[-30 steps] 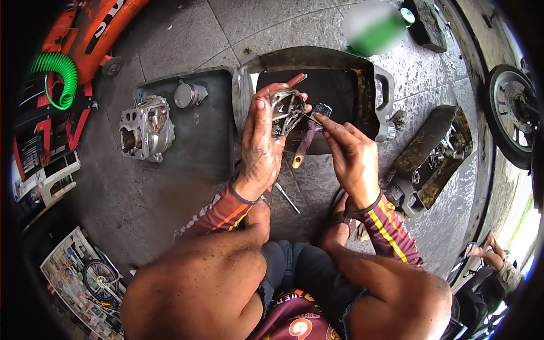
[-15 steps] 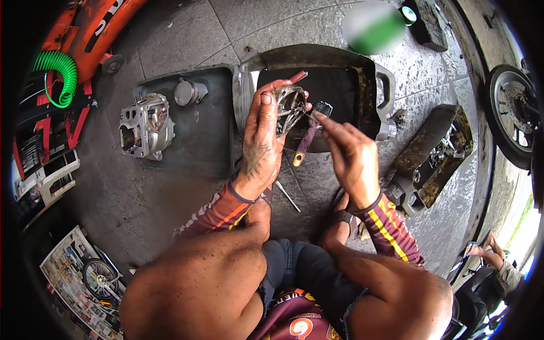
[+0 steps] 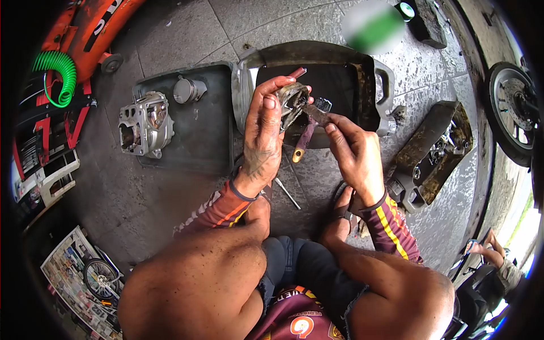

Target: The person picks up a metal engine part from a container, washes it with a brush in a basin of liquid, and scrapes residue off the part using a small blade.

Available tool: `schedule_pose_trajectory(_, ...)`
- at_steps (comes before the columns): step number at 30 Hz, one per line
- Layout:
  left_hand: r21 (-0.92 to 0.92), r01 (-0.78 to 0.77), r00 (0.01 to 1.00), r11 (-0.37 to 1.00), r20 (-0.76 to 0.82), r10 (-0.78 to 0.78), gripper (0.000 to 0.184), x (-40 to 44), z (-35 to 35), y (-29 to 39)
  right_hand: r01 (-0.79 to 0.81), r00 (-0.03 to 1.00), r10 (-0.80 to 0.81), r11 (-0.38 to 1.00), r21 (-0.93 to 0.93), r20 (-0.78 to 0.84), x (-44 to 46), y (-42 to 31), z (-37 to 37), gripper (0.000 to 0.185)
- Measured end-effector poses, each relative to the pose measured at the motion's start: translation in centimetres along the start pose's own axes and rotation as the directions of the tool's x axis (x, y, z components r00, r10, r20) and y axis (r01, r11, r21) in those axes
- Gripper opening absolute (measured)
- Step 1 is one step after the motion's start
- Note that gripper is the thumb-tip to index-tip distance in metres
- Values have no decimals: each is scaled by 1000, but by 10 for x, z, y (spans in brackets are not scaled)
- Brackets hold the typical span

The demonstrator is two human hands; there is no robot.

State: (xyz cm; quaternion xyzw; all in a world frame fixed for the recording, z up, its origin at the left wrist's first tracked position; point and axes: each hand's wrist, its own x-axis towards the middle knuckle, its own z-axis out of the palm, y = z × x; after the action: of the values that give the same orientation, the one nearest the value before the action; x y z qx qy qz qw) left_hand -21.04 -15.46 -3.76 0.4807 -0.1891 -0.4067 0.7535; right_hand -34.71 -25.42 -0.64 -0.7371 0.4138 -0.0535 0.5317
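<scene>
My left hand (image 3: 262, 122) is wrapped round a greasy, hollow metal engine part (image 3: 290, 102) with an open, ribbed inside, held above the near edge of a jerrycan cut into a tray (image 3: 249, 85). Between thumb and fingers, my right hand (image 3: 357, 150) pinches a small flat dark strip (image 3: 315, 115); its far end reaches the rim of the engine part. Just below the strip is a paintbrush (image 3: 306, 140) with a worn maroon handle, its bristles over the tray. A reddish stick-like end (image 3: 297, 72) shows beyond my left fingertips; the rest is hidden.
To the left, a dark tray (image 3: 209, 136) carries an engine casting (image 3: 146, 126) and a piston (image 3: 189, 91). A cut container (image 3: 408, 153) with small metal parts is at the right. A metal rod (image 3: 288, 194) lies near my feet. A wheel (image 3: 513, 113) stands far right.
My right hand has drawn back slightly to the right and turned, so the flat strip now shows plainly. My left hand has tilted the engine part a little.
</scene>
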Motion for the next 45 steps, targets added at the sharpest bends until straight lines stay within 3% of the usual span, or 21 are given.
schedule_pose_trajectory(3, -8, 12, 1000, 1000, 17, -12, 43, -1, -2, 0, 137, 991, -137, 989, 56, -2, -4, 14, 10, 23)
schedule_pose_trajectory(5, -28, 42, 999, 999, 24, -41, 43, -2, -3, -1, 38, 999, -40, 988, 147, 10, -1, 15, 7, 24)
schedule_pose_trajectory(7, 132, -38, 999, 991, 38, 33, 53, 0, -3, -2, -103, 993, 95, 986, 130, 64, 1, 6, 1, 25)
schedule_pose_trajectory(9, 149, -72, 996, 986, 58, 64, 52, -2, -5, -6, 93, 995, -95, 983, 161, 7, -5, 14, 14, 24)
schedule_pose_trajectory(11, 166, -108, 992, 980, 81, 96, 52, -1, -5, -7, 152, 988, -155, 983, 106, 24, -7, 13, 12, 24)
schedule_pose_trajectory(13, 167, -107, 994, 980, 53, 99, 52, -1, -5, -8, 8, 1000, -5, 992, 128, -25, -5, 10, 8, 23)
schedule_pose_trajectory(15, 152, -111, 993, 982, 48, 105, 52, -1, -4, -6, -23, 999, 26, 995, 94, -35, -4, 14, 11, 22)
schedule_pose_trajectory(17, 150, -62, 998, 987, -1, 63, 52, -1, -3, -6, 254, 967, -250, 962, 104, -52, -10, 17, 22, 22)
schedule_pose_trajectory(19, 134, -60, 998, 989, 13, 59, 51, -1, -4, -6, 245, 969, -247, 966, 89, 14, -7, 17, 17, 22)
schedule_pose_trajectory(21, 103, -57, 998, 993, 19, 55, 51, -3, -2, -4, -70, 997, 72, 987, 142, -8, -4, 16, 11, 21)
schedule_pose_trajectory(22, 24, -38, 999, 999, 31, 37, 41, -2, -3, -1, -122, 993, 121, 983, 137, 14, -4, 11, 9, 21)
schedule_pose_trajectory(24, 14, -10, 1000, 1000, 9, 10, 42, -4, -5, -1, 121, 991, -126, 986, 111, 40, -10, 9, 16, 21)
schedule_pose_trajectory(25, 2, 19, 1000, 1000, -14, -19, 42, -4, -4, -2, 111, 983, -119, 992, 62, 139, -11, 6, 13, 22)
schedule_pose_trajectory(29, -35, 17, 999, 999, -42, -18, 45, -4, 3, 4, 220, 974, -215, 971, 88, -65, -5, 13, 11, 24)
schedule_pose_trajectory(32, -247, 188, 970, 950, -108, -220, 55, 2, -1, 11, 317, 948, -317, 947, 56, -1, -7, 15, 11, 23)
schedule_pose_trajectory(33, -246, 188, 969, 951, -109, -220, 55, 3, -4, 9, 237, 971, -239, 967, 93, 4, -8, 13, 10, 22)
schedule_pose_trajectory(35, -456, 223, 947, 862, -111, -303, 57, 5, -6, 6, -13, 1000, 13, 979, 202, 0, -9, 7, 8, 21)
schedule_pose_trajectory(39, -551, 226, 936, 804, -107, -336, 59, 5, 0, 6, 154, 980, -83, 896, 416, -183, 2, 29, 26, 19)
schedule_pose_trajectory(41, -538, 205, 952, 818, -86, -295, 61, 1, 0, 2, -20, 993, 61, 929, 368, -98, 1, 24, 27, 22)
schedule_pose_trajectory(43, -524, 183, 965, 832, -68, -254, 64, -3, 0, -1, 77, 993, -26, 878, 471, -116, 4, 31, 42, 27)
schedule_pose_trajectory(45, -380, 120, 992, 917, 17, -123, 65, -6, 4, -5, 40, 995, 6, 882, 470, -96, 2, 27, 46, 27)
